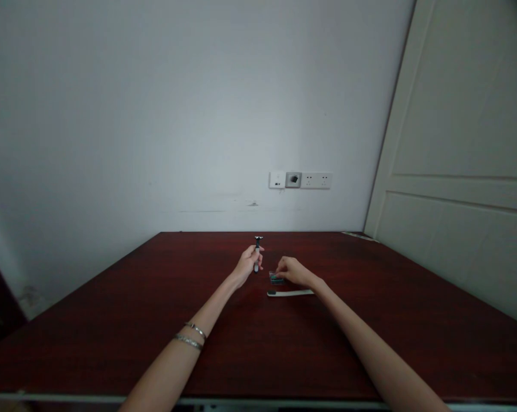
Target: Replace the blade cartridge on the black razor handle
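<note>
My left hand [246, 266] is closed around the handle of a razor [257, 258], held upright above the table with its head at the top. To the right, my right hand [296, 272] is bent downward with its fingers pinched on a small clear plastic case [275, 280]. Something teal shows inside the case, too small to make out. Just nearer to me lies a long, slim white object with a dark end [289, 293], perhaps a toothbrush; my right wrist covers its right end.
The dark red wooden table [125, 320] runs back to a white wall [206, 114]. Sockets and a switch panel [316, 181] are set in the wall. A pale panelled door [460, 143] stands at the right. A flat strip [359, 236] lies at the table's far right corner.
</note>
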Motion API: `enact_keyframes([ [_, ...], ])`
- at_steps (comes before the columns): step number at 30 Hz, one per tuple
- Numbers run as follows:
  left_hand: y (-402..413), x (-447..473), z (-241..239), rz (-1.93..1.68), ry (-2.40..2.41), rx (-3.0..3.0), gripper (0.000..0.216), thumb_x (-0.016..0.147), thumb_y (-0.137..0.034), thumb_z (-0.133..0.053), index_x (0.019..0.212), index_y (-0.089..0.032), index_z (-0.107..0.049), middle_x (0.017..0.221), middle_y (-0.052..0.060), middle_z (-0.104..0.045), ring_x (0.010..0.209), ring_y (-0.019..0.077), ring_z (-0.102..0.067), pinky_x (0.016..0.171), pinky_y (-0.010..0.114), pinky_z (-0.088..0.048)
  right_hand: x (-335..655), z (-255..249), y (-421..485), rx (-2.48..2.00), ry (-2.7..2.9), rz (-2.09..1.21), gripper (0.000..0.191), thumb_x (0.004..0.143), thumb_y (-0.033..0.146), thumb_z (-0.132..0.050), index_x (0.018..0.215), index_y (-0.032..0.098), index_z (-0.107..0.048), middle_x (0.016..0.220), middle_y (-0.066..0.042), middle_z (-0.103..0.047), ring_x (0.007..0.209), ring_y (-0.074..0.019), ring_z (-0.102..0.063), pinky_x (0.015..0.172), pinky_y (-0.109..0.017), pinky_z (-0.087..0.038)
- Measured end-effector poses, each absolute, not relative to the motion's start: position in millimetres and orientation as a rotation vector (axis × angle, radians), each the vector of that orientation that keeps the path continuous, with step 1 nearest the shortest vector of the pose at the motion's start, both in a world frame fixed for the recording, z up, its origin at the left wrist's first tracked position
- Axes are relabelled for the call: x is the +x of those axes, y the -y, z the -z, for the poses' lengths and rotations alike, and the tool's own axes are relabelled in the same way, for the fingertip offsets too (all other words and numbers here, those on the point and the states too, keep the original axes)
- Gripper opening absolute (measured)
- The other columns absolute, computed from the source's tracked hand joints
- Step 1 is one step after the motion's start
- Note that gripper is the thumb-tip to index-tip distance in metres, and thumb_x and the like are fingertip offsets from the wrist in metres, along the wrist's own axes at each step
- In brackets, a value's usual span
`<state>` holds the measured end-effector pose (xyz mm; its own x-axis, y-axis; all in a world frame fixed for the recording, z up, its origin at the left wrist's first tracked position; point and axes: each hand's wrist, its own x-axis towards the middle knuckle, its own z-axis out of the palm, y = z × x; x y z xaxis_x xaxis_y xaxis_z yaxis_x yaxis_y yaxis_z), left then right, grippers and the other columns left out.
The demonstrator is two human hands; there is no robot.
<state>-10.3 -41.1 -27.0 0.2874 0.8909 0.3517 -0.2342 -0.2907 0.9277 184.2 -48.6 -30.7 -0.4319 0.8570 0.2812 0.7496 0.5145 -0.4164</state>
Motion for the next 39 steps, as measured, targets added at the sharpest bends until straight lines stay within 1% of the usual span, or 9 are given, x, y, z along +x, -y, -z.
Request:
enact_keyframes([
  [11, 46.9, -8.8, 23.8, -1.239, -0.649, 1.450, 0.023, 0.079, -0.033, -0.051, 0.093, -0.016, -0.051, 0.060, -0.004, -0.044, 0.049, 0.0070, -0.042, 0.048, 0.021, -0.042, 180.5, 34.4, 51.3, -1.221, 2.271, -0.326, 0.012, 0.071, 0.021, -0.062, 0.071, 0.016, -0.073, 0.077, -0.006, -0.069, 0.074, -0.0164, -0.060, 0.069, -0.022, -0.042],
  [16, 45.0, -8.7, 24.6, -1.256, -0.667, 1.449, 0.023, 0.076, -0.028, -0.054, 0.094, -0.015, -0.050, 0.060, -0.004, -0.045, 0.049, 0.0074, -0.043, 0.047, 0.021, -0.042, 179.7, 35.0, 51.2, -1.216, 2.255, -0.308, 0.011, 0.069, 0.017, -0.062, 0.068, 0.016, -0.073, 0.076, -0.006, -0.069, 0.074, -0.0164, -0.060, 0.069, -0.023, -0.042],
  [23, 46.9, -9.1, 23.7, -1.254, -0.710, 1.432, 0.025, 0.072, -0.023, -0.056, 0.095, -0.015, -0.051, 0.069, -0.001, -0.051, 0.051, 0.0063, -0.046, 0.049, 0.021, -0.043, 178.2, 34.3, 50.8, -1.248, 2.217, -0.366, 0.010, 0.067, 0.017, -0.062, 0.066, 0.016, -0.071, 0.075, -0.005, -0.069, 0.070, -0.0154, -0.060, 0.065, -0.022, -0.042],
  [29, 44.8, -10.1, 25.6, -1.240, -0.691, 1.439, 0.027, 0.072, -0.026, -0.057, 0.096, -0.014, -0.051, 0.070, 0.001, -0.055, 0.051, 0.0066, -0.047, 0.049, 0.022, -0.043, 177.2, 31.8, 52.6, -1.265, 2.214, -0.412, 0.011, 0.066, 0.015, -0.060, 0.065, 0.015, -0.071, 0.075, -0.006, -0.069, 0.071, -0.0156, -0.060, 0.066, -0.023, -0.042],
  [33, 44.6, -10.8, 26.6, -1.228, -0.676, 1.437, 0.028, 0.072, -0.027, -0.058, 0.096, -0.014, -0.051, 0.070, 0.001, -0.056, 0.052, 0.0069, -0.048, 0.050, 0.022, -0.043, 178.2, 26.3, 53.1, -1.245, 2.164, -0.451, 0.012, 0.067, 0.017, -0.059, 0.067, 0.014, -0.071, 0.075, -0.006, -0.069, 0.069, -0.0154, -0.060, 0.067, -0.023, -0.043],
  [39, 45.2, -11.0, 26.2, -1.241, -0.664, 1.429, 0.028, 0.072, -0.027, -0.057, 0.095, -0.014, -0.050, 0.070, 0.002, -0.058, 0.051, 0.0073, -0.048, 0.050, 0.022, -0.042, 179.0, 13.3, 54.1, -1.159, 1.991, -0.626, 0.017, 0.068, 0.024, -0.058, 0.070, 0.013, -0.070, 0.071, -0.005, -0.069, 0.068, -0.0165, -0.060, 0.066, -0.025, -0.045],
])
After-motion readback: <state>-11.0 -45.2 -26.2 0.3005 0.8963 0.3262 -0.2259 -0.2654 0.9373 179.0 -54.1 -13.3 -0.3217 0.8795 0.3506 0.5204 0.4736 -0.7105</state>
